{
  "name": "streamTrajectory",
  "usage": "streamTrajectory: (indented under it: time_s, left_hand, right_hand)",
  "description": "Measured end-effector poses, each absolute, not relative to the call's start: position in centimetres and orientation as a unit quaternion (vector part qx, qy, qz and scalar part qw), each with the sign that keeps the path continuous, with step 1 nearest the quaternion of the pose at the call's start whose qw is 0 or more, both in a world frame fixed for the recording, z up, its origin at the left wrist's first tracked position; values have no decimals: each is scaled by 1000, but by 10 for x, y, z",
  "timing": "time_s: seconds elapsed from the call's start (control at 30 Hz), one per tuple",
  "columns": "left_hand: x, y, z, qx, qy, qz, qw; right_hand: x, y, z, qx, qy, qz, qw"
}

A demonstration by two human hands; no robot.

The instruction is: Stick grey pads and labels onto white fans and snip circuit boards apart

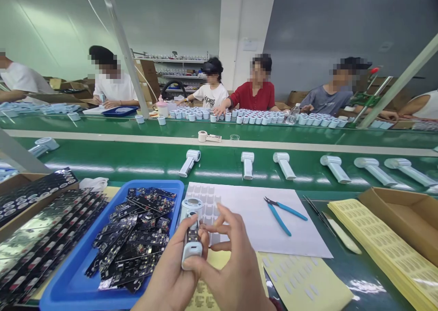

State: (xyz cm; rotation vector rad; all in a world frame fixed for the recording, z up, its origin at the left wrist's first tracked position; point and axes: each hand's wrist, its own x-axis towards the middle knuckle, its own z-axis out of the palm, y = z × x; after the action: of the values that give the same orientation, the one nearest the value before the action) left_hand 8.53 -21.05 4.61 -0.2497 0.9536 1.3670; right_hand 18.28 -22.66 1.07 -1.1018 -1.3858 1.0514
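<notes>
Upright in my left hand point(173, 265) is a light-blue handheld fan point(192, 251), its round head at the top. The handle's front is uncovered, and a dark circuit board point(192, 232) shows inside it. My left thumb lies along the board's upper part, with the fingers behind the handle. My right hand point(232, 256) presses its thumb to the handle's lower end and its fingertips to the right side; the index finger is raised. Left of my hands, a blue tray point(68, 274) holds many loose circuit boards point(137, 238).
Blue-handled cutters point(280, 215) lie on a white sheet point(239, 210). Tweezers point(320, 214), yellow sticker sheets point(386, 251) and a cardboard box point(404, 215) are at the right. Several fans point(284, 165) lie on the green conveyor point(226, 165). Co-workers point(253, 92) sit across it.
</notes>
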Motion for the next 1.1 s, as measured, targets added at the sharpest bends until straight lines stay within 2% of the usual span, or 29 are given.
streamTrajectory:
  time_s: [0.17, 0.27, 0.37, 0.57, 0.63, 0.7, 0.87, 1.1]
  left_hand:
    - [70, -216, 32, -68, 464, 567, 677]
    - [59, -224, 9, 50, 536, 558, 632]
    - [53, -234, -12, 137, 551, 529, 631]
    - [56, -245, -29, 193, 568, 498, 626]
    - [57, -245, -31, 199, 569, 503, 620]
    - [57, -245, -32, 204, 568, 510, 613]
    - [61, -243, -28, 220, 578, 507, 600]
    - [67, -231, -13, 99, 539, 566, 615]
  right_hand:
    - [210, -221, -9, -467, -524, 521, 486]
    - [224, -228, -31, -481, -583, 511, 409]
    - [224, -241, -53, -504, -602, 509, 353]
    - [214, -255, -76, -505, -700, 357, 357]
    - [215, -254, -77, -493, -717, 339, 358]
    - [218, -251, -75, -483, -696, 390, 360]
    - [227, -244, -55, -431, -546, 610, 378]
    - [212, -232, -9, -390, -556, 613, 404]
